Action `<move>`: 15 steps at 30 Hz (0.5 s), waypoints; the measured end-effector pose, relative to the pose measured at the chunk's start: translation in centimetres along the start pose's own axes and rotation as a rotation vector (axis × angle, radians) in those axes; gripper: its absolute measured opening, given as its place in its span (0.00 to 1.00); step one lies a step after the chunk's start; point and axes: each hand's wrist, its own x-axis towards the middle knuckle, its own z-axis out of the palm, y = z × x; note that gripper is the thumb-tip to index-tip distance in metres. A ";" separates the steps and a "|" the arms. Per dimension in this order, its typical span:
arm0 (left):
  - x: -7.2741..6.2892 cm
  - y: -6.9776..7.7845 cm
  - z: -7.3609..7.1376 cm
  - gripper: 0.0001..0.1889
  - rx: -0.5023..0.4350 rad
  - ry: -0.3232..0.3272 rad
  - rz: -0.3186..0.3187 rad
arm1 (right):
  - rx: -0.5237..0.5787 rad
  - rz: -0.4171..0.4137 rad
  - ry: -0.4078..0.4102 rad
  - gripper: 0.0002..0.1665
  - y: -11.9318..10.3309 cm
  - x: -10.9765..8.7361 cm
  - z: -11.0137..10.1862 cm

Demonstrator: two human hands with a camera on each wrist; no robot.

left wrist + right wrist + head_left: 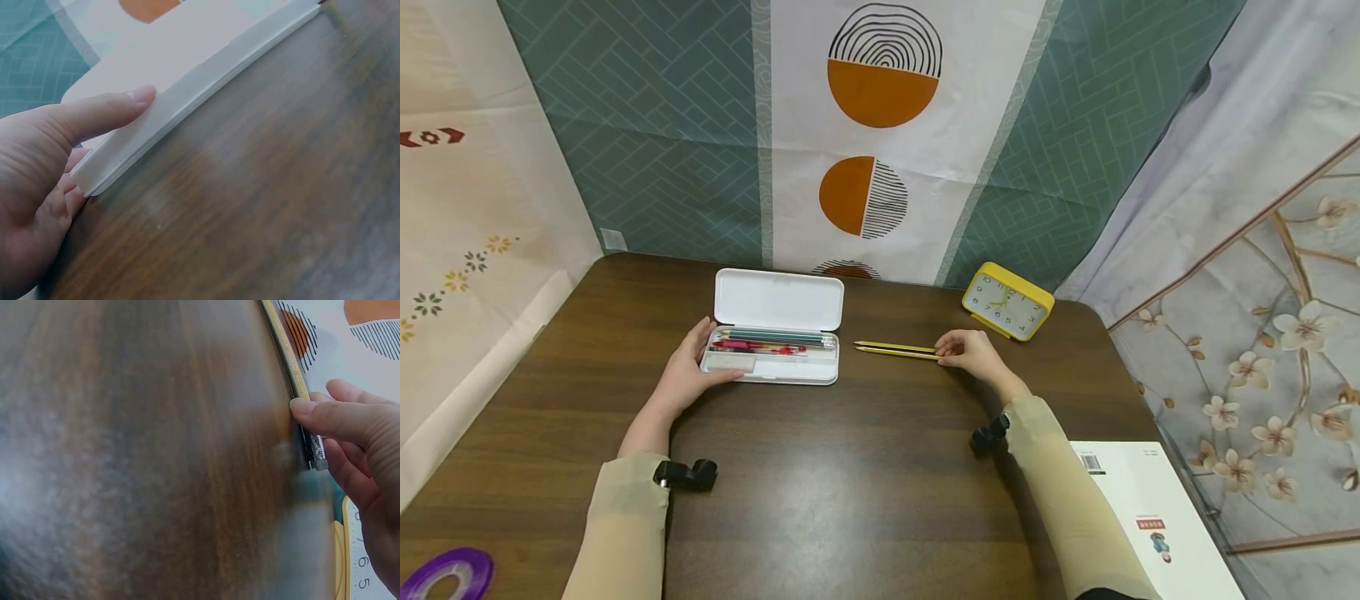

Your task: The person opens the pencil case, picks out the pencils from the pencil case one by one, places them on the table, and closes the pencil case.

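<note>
A white pencil case (820, 372) lies with its lid (778, 300) raised at the table's back. Inside it are several pencils (767, 336), red pens or pencils (771, 347) and a white eraser (731, 362). My left hand (687, 365) grips the case's left end; in the left wrist view the thumb (119, 112) lies over its front wall. To the right, my right hand (972, 353) pinches the rear end of yellow-and-black pencils (895, 350), whose tips point left toward the case. In the right wrist view the thumb (331, 419) presses a pencil near its ferrule end.
A yellow clock (1009, 302) stands behind the right hand. Partly under the right forearm, a white book or booklet (1150, 500) lies at the right edge. A purple ring-shaped object (475, 575) is at the front left corner of the brown table (842, 500). Patterned cloth hangs behind.
</note>
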 end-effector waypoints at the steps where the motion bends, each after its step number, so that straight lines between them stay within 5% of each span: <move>1: 0.0 0.0 0.0 0.61 0.001 0.000 0.000 | 0.001 -0.001 -0.001 0.10 0.0 0.0 0.0; 15: 0.0 -0.3 0.0 0.61 0.002 0.000 0.007 | 0.002 0.007 0.022 0.10 0.2 0.1 0.4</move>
